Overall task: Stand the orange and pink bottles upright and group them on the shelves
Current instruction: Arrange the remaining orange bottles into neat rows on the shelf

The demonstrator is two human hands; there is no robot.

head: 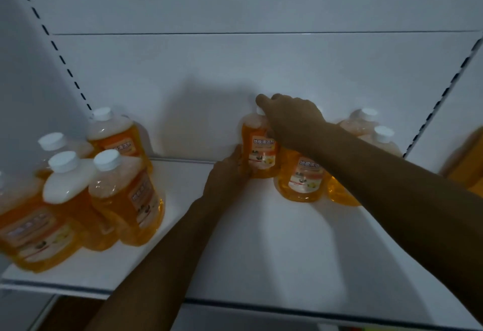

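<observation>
An orange bottle [261,153] with a white cap stands upright near the back of the white shelf [261,247]. My right hand [290,119] grips it from above, around the cap and neck. My left hand [227,174] holds its lower left side. Just right of it stand more orange bottles, one [300,179] partly hidden under my right forearm and others [376,132] behind the arm. A group of several upright orange bottles [122,194] stands at the shelf's left end. No pink bottle is in view.
The white back panel [235,64] rises right behind the bottles. Slotted uprights [60,53] run along both sides. An orange shape [467,163] shows beyond the right upright. The shelf's front edge [261,304] crosses the bottom of the view.
</observation>
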